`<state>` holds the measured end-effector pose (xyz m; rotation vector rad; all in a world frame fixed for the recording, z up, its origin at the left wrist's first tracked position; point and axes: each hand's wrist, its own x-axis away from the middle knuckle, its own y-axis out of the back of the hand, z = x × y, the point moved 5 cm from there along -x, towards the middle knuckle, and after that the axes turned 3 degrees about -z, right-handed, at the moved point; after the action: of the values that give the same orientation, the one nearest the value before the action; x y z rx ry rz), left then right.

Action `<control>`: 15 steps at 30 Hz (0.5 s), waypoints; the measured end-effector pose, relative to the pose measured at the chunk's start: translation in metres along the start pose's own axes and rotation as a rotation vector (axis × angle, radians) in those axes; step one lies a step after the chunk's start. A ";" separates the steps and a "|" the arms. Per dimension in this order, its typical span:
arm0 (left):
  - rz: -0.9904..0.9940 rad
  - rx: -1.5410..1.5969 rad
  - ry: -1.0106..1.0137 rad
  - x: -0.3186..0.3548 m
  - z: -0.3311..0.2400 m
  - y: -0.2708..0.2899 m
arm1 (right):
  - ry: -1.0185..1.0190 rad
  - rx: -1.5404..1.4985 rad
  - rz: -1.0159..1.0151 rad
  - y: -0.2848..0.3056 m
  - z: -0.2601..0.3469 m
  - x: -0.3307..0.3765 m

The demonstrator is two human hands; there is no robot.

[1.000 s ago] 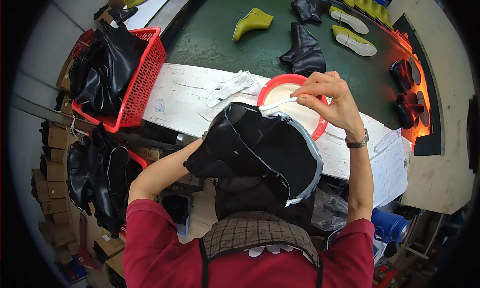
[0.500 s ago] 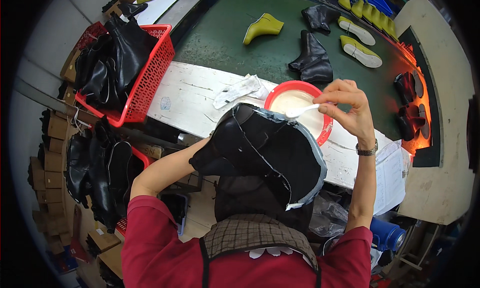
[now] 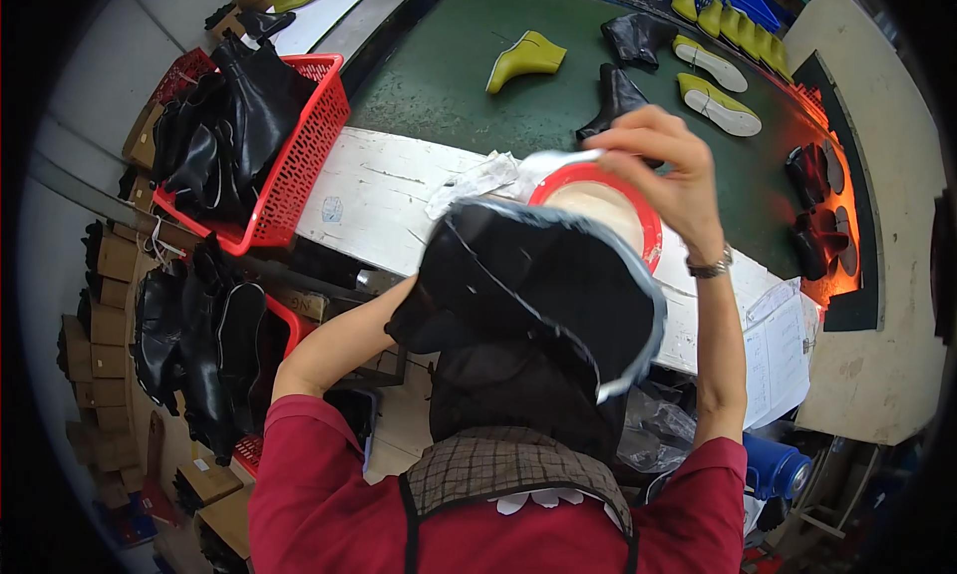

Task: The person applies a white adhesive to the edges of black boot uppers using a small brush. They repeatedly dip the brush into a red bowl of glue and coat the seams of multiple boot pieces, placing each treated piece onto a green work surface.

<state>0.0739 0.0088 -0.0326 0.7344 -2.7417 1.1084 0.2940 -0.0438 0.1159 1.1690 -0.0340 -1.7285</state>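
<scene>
My left forearm reaches behind a black boot upper [image 3: 528, 285], which hangs tilted in front of me above the bench's near edge. It hides my left hand, which supports it from behind. Whitish paste coats the upper's curved rim. My right hand [image 3: 663, 170] pinches a small white brush [image 3: 553, 162] between thumb and fingers, its head smeared by motion. The brush is above the far left rim of a red bowl [image 3: 653, 245] of cream-coloured paste, apart from the upper. A crumpled whitish cloth [image 3: 474, 183] lies left of the bowl.
A red basket [image 3: 299, 175] of black boots stands left, more boots [image 3: 204, 345] below it. Yellow-green shoes [image 3: 526, 60] and black uppers [image 3: 638, 40] rest on the green belt [image 3: 429, 95]. Dark red shoes [image 3: 812, 240] sit by the glowing opening at right, near papers [image 3: 778, 350].
My right hand has moved away from the upper's rim, up and left over the bowl, taking the brush with it. The boot upper has turned and shifted slightly right.
</scene>
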 end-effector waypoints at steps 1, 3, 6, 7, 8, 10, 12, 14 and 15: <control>-0.034 -0.002 -0.035 0.004 -0.008 0.011 | -0.116 -0.062 -0.092 0.010 -0.009 0.006; -0.100 0.006 -0.108 0.009 -0.025 0.036 | -0.297 -0.046 -0.233 0.037 -0.034 0.037; -0.177 0.025 -0.226 0.010 -0.045 0.074 | -0.588 0.008 -0.368 0.056 -0.063 0.093; -0.191 0.036 -0.259 0.005 -0.049 0.087 | -0.665 -0.033 -0.381 0.058 -0.075 0.116; -0.208 0.040 -0.292 0.001 -0.053 0.100 | -0.705 -0.113 -0.431 0.056 -0.084 0.139; -0.217 0.058 -0.344 -0.010 -0.059 0.122 | -0.790 -0.267 -0.538 0.050 -0.104 0.186; -0.229 0.021 -0.405 -0.016 -0.068 0.144 | -0.920 -0.359 -0.618 0.034 -0.113 0.216; -0.225 -0.116 -0.466 -0.021 -0.078 0.155 | -1.020 -0.372 -0.598 0.026 -0.118 0.241; -0.255 -0.493 -0.551 -0.022 -0.086 0.148 | -1.017 -0.380 -0.610 0.027 -0.115 0.247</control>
<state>0.0161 0.1670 -0.0686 1.4069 -3.0156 0.1655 0.3880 -0.1847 -0.0993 -0.0889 0.0390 -2.5642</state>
